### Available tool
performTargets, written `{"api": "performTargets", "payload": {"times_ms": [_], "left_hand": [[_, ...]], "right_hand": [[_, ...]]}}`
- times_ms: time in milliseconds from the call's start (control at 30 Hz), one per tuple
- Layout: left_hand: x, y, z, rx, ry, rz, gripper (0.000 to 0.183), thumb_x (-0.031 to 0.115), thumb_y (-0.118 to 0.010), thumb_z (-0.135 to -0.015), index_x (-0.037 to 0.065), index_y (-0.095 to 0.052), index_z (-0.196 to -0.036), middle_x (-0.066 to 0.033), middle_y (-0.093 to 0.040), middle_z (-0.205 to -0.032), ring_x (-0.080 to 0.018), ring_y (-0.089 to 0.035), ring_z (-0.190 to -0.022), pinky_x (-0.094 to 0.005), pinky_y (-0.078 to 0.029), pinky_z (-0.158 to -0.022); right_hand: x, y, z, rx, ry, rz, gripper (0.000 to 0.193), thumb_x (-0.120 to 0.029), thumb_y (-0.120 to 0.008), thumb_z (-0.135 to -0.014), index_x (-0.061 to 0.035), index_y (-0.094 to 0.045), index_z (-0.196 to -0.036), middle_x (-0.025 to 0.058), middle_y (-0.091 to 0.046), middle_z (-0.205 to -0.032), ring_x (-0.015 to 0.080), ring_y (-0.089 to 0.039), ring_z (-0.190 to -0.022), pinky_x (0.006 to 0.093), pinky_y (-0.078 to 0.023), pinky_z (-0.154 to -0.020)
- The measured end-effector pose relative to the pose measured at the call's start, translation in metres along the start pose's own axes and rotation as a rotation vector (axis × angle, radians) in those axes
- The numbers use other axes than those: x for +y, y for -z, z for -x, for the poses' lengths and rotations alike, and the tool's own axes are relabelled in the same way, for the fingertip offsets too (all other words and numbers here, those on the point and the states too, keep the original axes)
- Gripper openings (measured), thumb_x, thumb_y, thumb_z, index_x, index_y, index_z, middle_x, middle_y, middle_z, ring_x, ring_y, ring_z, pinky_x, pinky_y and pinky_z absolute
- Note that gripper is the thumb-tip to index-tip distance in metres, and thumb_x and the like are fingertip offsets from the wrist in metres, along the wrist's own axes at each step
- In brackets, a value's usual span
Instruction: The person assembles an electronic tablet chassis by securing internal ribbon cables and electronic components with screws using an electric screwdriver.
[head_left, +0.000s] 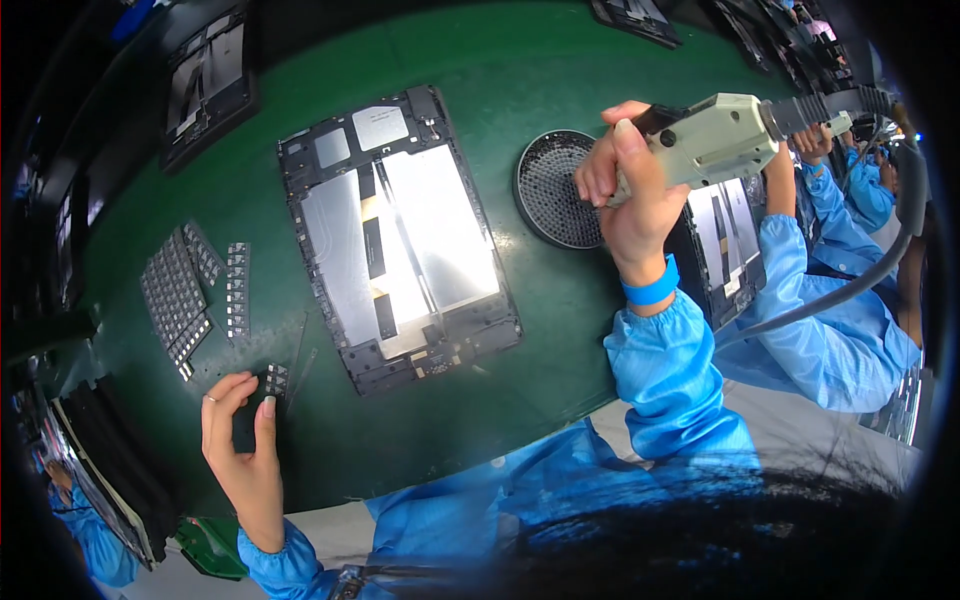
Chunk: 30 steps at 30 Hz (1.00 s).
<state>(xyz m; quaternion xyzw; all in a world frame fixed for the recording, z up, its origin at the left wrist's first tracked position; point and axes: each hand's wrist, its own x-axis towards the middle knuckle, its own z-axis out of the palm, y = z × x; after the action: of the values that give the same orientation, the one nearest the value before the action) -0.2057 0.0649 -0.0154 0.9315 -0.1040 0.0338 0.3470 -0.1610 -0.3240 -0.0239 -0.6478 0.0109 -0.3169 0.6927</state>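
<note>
My right hand (pixel 640 190) is wrapped round a pale green pistol-shaped tool (pixel 715 142), which has a black corrugated hose at its rear. It is raised over the right edge of a round black dish (pixel 556 188) with a honeycomb surface. My left hand (pixel 240 440) is low on the left, its thumb and fingertips curled at a short strip of small dark parts (pixel 277 379); the grip looks like a light pinch. Between my hands lies an opened tablet housing (pixel 385 250), its silver plates and dark frame facing up. Thin sticks (pixel 300 360) lie beside the strip.
Left of the housing are sheets of small parts (pixel 175 295) and a narrow strip (pixel 237 290). Another opened tablet (pixel 208 80) is at the far left, another (pixel 725 240) at the right. A co-worker's blue sleeve (pixel 820 320) and a thick cable (pixel 850 290) are close on the right.
</note>
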Motion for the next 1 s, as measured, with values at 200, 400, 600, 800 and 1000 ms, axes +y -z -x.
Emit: {"api": "performTargets", "payload": {"times_ms": [200, 400, 600, 800, 1000], "left_hand": [[-0.015, -0.007, 0.006, 0.041, 0.004, 0.024, 0.016, -0.004, -0.064, -0.086, -0.003, -0.062, -0.101, -0.0144, -0.063, -0.109, -0.0268, -0.060, -0.102, -0.0342, -0.044, -0.094], [-0.016, -0.007, 0.004, 0.031, -0.019, 0.058, 0.016, -0.004, -0.064, -0.086, -0.003, -0.062, -0.101, -0.0142, -0.064, -0.110, -0.0260, -0.060, -0.102, -0.0334, -0.043, -0.095], [-0.018, 0.004, 0.007, 0.021, 0.024, 0.012, 0.022, -0.004, -0.066, -0.084, -0.002, -0.063, -0.106, -0.0141, -0.062, -0.113, -0.0257, -0.059, -0.105, -0.0331, -0.043, -0.094], [-0.011, -0.008, -0.007, -0.010, -0.040, -0.141, 0.038, 0.009, -0.079, -0.077, 0.001, -0.064, -0.111, -0.0140, -0.056, -0.113, -0.0332, -0.056, -0.103, -0.0385, -0.044, -0.091], [-0.015, -0.006, -0.002, -0.017, -0.047, -0.116, 0.038, 0.013, -0.080, -0.076, 0.002, -0.062, -0.107, -0.0133, -0.054, -0.114, -0.0322, -0.056, -0.102, -0.0409, -0.045, -0.088]], "right_hand": [[0.005, 0.003, -0.002, -0.002, 0.025, -0.035, 0.022, -0.019, -0.053, -0.098, 0.0015, -0.055, -0.106, 0.0031, -0.042, -0.054, 0.0108, -0.039, -0.043, 0.0283, -0.037, -0.043], [-0.002, 0.007, -0.002, -0.010, 0.049, 0.000, 0.022, -0.019, -0.054, -0.098, 0.0014, -0.054, -0.106, 0.0035, -0.042, -0.054, 0.0109, -0.039, -0.043, 0.0278, -0.037, -0.042], [0.013, -0.007, -0.002, 0.016, -0.016, -0.128, 0.017, -0.013, -0.062, -0.094, 0.0000, -0.056, -0.103, 0.0032, -0.048, -0.058, 0.0110, -0.043, -0.044, 0.0275, -0.038, -0.043], [0.000, 0.018, 0.006, -0.029, -0.004, -0.118, 0.040, -0.036, -0.050, -0.101, -0.0016, -0.052, -0.120, -0.0028, -0.039, -0.062, 0.0078, -0.035, -0.053, 0.0266, -0.034, -0.050], [-0.025, -0.002, 0.012, -0.217, 0.141, -0.356, 0.041, -0.039, -0.043, -0.103, -0.0034, -0.052, -0.122, -0.0014, -0.041, -0.060, 0.0081, -0.036, -0.050, 0.0262, -0.033, -0.049]]}}
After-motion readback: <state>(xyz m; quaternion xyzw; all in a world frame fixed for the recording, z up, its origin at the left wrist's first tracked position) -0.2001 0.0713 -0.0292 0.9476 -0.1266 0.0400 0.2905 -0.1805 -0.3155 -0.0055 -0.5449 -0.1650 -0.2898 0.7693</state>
